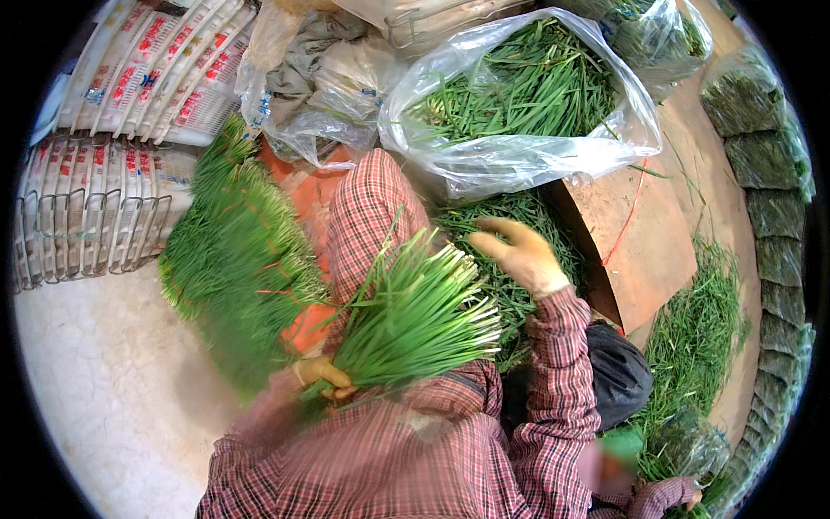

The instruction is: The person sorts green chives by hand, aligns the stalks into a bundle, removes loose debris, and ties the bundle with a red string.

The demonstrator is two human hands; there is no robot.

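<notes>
My left hand, in a yellowish glove, is closed around the leafy end of a large bunch of chives. The bunch lies slantwise over my lap, its pale stem ends fanned toward the upper right. Just beyond those ends my right hand, gloved alike, is raised with fingers apart and nothing in it. Below and behind it lies a heap of loose dark green leaves. To my left, tied bundles of chives stand in rows along an orange sheet, with red ties on some.
An open clear plastic bag full of chives stands ahead. White crates are stacked at the left. A cardboard piece and scattered leaves lie right; packed bags line the far right. Another person's hand shows at lower right.
</notes>
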